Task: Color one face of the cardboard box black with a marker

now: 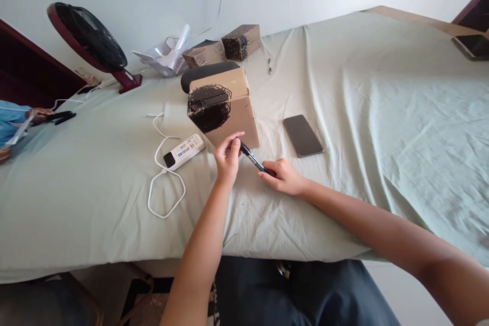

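Between my two hands is a black marker pen (252, 156), slanting down to the right in front of a cardboard box. Fingers of my left hand (228, 157) pinch its upper left end. My right hand (283, 175) grips the lower right end. Just beyond them stands the brown cardboard box (239, 112), with a large black scribbled patch on its left part. Left of my left hand lies a white power bank (186, 151) with a white cable (152, 188). A dark smartphone (303, 135) lies on the cloth beyond my right hand.
A pale green cloth (355, 127) covers the table. Two smaller cardboard boxes (241, 42), a plastic bag (170, 58) and a fan (89, 35) stand at the back. Small dark items (269, 66) lie behind the phone. Another person's hand (40, 114) is at far left by a black object.
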### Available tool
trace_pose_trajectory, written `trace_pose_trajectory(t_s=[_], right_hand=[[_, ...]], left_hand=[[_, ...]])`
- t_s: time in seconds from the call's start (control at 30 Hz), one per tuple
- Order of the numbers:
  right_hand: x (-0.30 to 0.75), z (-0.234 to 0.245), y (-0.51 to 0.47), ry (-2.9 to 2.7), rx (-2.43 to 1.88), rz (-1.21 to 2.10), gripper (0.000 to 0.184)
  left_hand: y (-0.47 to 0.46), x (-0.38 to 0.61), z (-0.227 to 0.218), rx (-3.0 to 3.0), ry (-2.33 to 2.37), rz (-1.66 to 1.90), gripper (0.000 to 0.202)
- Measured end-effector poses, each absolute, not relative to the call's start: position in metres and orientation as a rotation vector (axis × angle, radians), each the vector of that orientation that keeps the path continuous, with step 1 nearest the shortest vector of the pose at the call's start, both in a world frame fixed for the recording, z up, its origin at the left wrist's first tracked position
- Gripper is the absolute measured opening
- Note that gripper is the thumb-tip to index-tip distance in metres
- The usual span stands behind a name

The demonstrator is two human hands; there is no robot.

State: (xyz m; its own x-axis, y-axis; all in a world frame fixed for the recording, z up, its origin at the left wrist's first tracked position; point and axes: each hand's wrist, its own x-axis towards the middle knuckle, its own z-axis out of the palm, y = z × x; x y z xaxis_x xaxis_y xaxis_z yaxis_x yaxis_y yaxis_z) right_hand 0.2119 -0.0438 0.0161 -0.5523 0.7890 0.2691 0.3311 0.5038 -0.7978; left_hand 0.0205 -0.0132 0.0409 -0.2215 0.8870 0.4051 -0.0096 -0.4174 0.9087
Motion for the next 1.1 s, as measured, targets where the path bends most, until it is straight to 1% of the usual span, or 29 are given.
trace_pose_trajectory(t_s=[0.3, 0.53, 0.73, 0.93, 1.1], right_hand=[[0.210, 0.016, -0.046, -2.068, -0.848, 1.032, 0.042], [0.211, 0.018, -0.040, -2.025, -0.808, 1.261, 0.048], [0.211, 0.017, -0.038, -1.962, -0.767, 1.342, 0.051], [0.212, 0.013, -0.037, -1.905, -0.755, 1.337, 0.055], [0.213, 0.014, -0.038, -1.872, -0.768, 1.301, 0.054]], left_hand=[[-0.014, 0.024, 0.039, 1.415, 1.113, 1.687, 0.047], [-0.014, 0.030, 0.032, 1.269, 1.117, 1.734, 0.054], [-0.008, 0.015, 0.031, 1.389, 1.001, 1.838, 0.045], [-0.004, 0.010, 0.022, 1.451, 1.033, 1.689, 0.050], [-0.004, 0.012, 0.016, 1.516, 1.084, 1.540, 0.054]])
